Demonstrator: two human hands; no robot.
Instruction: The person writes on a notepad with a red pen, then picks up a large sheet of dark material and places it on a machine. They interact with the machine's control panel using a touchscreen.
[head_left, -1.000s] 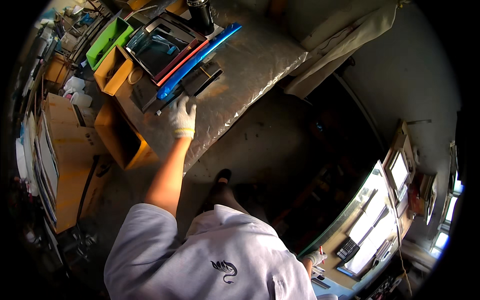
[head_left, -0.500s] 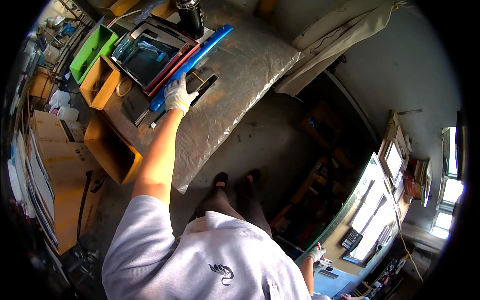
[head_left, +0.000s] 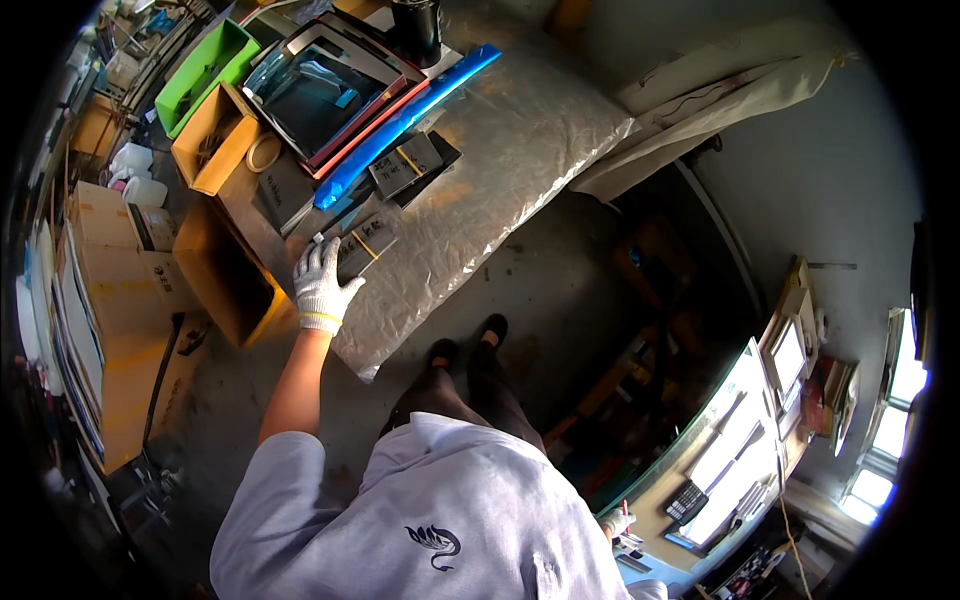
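Observation:
My left hand (head_left: 322, 288), in a white knit glove, reaches to the near left edge of the plastic-covered table (head_left: 540, 130). Its fingers are stretched out and a little apart, with nothing seen in them. Just beyond the fingertips lies a dark grey block (head_left: 366, 245) with a yellow band. Farther back, a second dark block with a yellow band (head_left: 406, 165) lies beside a long blue plastic-wrapped strip (head_left: 410, 125). Low on the right, my right hand (head_left: 617, 522), also gloved, is closed around a slim red pen (head_left: 625, 508), beside a glass-topped desk (head_left: 650, 478).
A red-edged tray (head_left: 375, 128) with dark glass-like sheets, a green bin (head_left: 205, 72), an orange box (head_left: 215, 140) and a tape roll (head_left: 263, 153) crowd the table's left. A black bottle (head_left: 418, 30) stands behind. Cardboard boxes (head_left: 115, 330) line the left. A calculator (head_left: 687, 502) lies on the desk.
My left hand has drawn back toward me and left, away from the farther block and blue strip. The nearer banded block now shows. My right hand still holds the pen; the view has shifted slightly.

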